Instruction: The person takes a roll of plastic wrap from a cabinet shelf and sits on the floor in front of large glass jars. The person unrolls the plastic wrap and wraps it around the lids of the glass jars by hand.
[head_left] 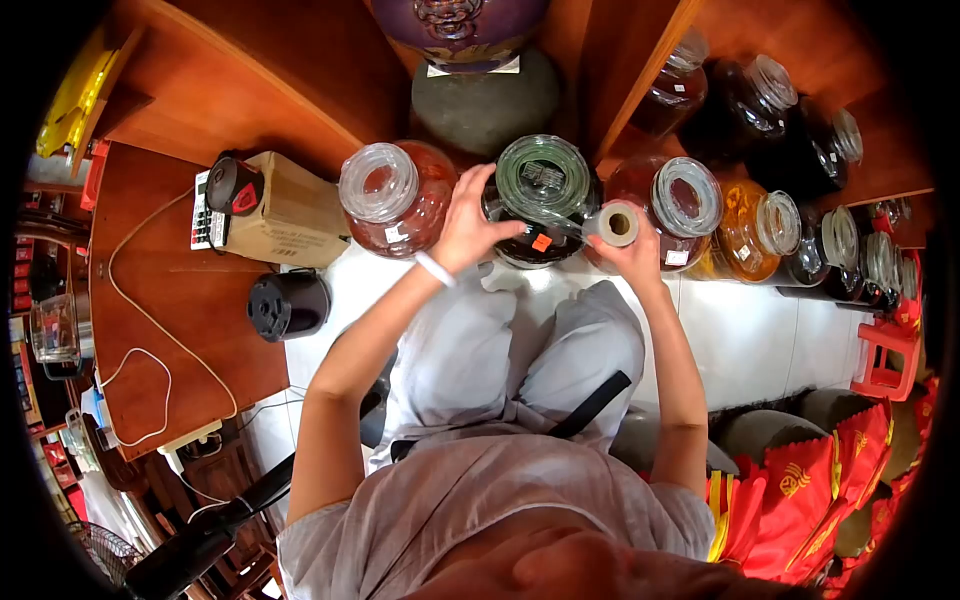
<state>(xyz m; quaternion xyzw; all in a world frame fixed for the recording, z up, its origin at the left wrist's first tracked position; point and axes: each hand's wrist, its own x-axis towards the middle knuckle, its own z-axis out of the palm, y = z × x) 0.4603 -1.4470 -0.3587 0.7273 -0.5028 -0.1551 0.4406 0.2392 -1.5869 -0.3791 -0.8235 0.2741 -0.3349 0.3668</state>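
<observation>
A dark glass jar (518, 222) with a greenish round lid (542, 176) and an orange label stands in front of me. My left hand (472, 222) rests against its left side, thumb on the front and fingers up by the lid, gripping it. In my right hand (637, 252) is a roll of clear film (617, 222), its cardboard core facing up. A shiny strip of film seems to run from the roll to the jar's neck. Beside my left hand stands a jar of reddish liquid (430, 190).
To the right are a dark red jar (672, 240), an amber jar (742, 215) and several more. At left are a cardboard box (300, 210), a black container (290, 304) and a wooden desk (190, 330) with cables. Red bags (795, 490) lie lower right, near a red stool (888, 360).
</observation>
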